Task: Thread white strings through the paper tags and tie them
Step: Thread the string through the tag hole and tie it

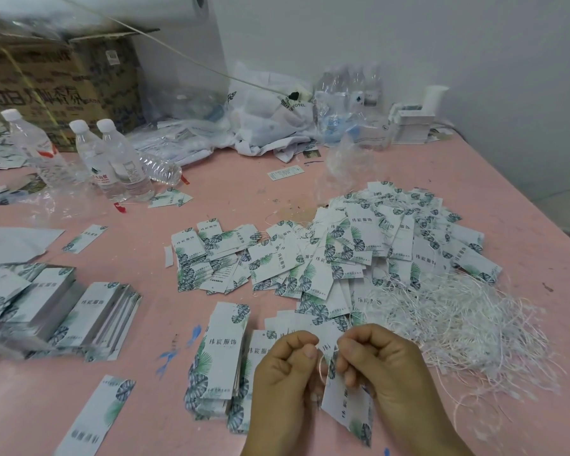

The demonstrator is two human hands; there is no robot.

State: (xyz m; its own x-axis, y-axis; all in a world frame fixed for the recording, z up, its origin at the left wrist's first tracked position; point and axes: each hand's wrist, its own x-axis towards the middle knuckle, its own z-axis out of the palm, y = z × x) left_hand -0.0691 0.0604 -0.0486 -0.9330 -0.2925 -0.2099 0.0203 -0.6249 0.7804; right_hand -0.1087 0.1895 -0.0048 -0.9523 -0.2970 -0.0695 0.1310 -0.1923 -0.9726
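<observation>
- Hands at near centre: left hand and right hand meet above the pink table, both with fingers curled.
- Left hand pinches a thin white string between thumb and forefinger; right hand grips the top of a paper tag, which hangs tilted below the fingers. The string loops at the tag's upper end, between the two hands.
- Loose white strings lie in a tangled heap just right of the hands.
- Leaf-printed tags are spread in a wide pile beyond the hands; neat stacks stand just left of the left hand, and more stacks lie at near left.
- Water bottles and a cardboard box occupy the far left.
</observation>
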